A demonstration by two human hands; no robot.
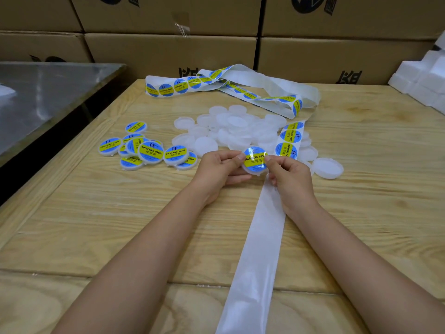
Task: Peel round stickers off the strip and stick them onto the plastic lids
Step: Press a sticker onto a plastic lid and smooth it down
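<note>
stacked cardboard boxes back a pale wooden table, with a steel-topped table at left.

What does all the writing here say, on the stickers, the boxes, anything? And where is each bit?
"SOLDERING PASTE": yellow band of the sticker on the lid being held, also on the finished lids.
"II": blue part above that band.
"助焊膏": under the English words.
Stickers on the strip: same print, turned sideways.
Cardboard boxes: black marks cut off, unreadable.
</note>
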